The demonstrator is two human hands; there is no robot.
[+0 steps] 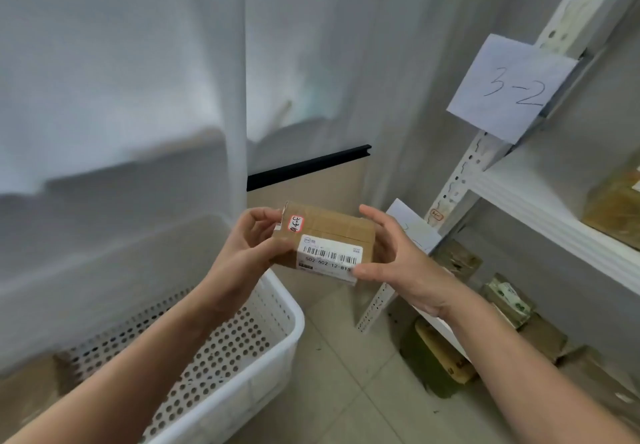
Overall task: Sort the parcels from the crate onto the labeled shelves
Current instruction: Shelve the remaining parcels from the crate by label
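Observation:
A small brown cardboard parcel (332, 232) with a white barcode label and a red-edged handwritten sticker is held at mid-frame between both hands. My left hand (246, 246) grips its left end, fingers curled round the top corner. My right hand (394, 256) holds its right end, thumb on the label's lower corner and fingers spread behind. Below left stands the white perforated crate (277, 333). On the right is the white metal shelf unit (540, 215), with a paper label reading "3-2" (509, 89) on its post.
A second paper label (412, 225) hangs lower on the shelf post. Several brown parcels (512, 301) lie on the lower shelves and one (613, 208) on the upper shelf. White curtains (138, 80) hang behind. The floor is tiled (346, 391).

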